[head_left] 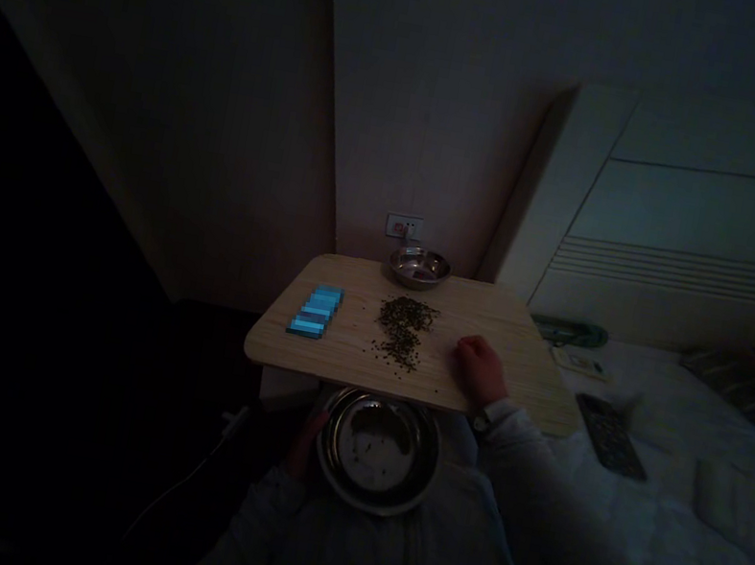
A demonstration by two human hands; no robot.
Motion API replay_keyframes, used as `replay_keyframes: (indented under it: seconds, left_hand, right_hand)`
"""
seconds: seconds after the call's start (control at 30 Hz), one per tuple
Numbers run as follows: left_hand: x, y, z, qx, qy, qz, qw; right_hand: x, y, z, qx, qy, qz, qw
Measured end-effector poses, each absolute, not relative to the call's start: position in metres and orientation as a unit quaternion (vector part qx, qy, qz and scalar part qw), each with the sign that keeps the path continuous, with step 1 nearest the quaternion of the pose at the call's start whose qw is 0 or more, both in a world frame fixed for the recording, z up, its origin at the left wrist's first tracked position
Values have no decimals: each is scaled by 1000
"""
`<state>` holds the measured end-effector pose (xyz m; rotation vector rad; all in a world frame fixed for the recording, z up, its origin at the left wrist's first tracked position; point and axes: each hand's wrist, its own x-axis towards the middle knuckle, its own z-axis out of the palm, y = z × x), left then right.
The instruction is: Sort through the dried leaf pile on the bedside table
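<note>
Small dark grains (403,328), perhaps beans or seeds, lie in a loose heap across the wooden tabletop (341,359). My right hand (479,367) rests just right of the heap, fingers curled closed; whatever may be inside them is hidden. Below the table's near edge, a wide metal bowl (372,501) sits at my lap with a few dark specks in it. My left hand (307,445) grips this bowl's left rim, though its fingers are partly lost in the dark. A smaller metal bowl (419,268) stands at the table's far edge, beyond the heap.
A lit phone (317,312) lies on the table's left side. Behind the table is a wall socket (404,227) with a plug. To the right are a white bed (672,471) and its pale headboard (697,212). A white cable (191,469) hangs at lower left.
</note>
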<state>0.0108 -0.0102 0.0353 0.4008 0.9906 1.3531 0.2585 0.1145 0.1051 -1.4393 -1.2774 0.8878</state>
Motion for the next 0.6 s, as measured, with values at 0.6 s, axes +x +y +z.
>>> replay_keyframes:
  seconds: [0.6]
  left_hand:
    - [10, -9, 36, 188, 456, 565, 662]
  right_hand:
    - [267, 21, 99, -591, -652, 269, 392]
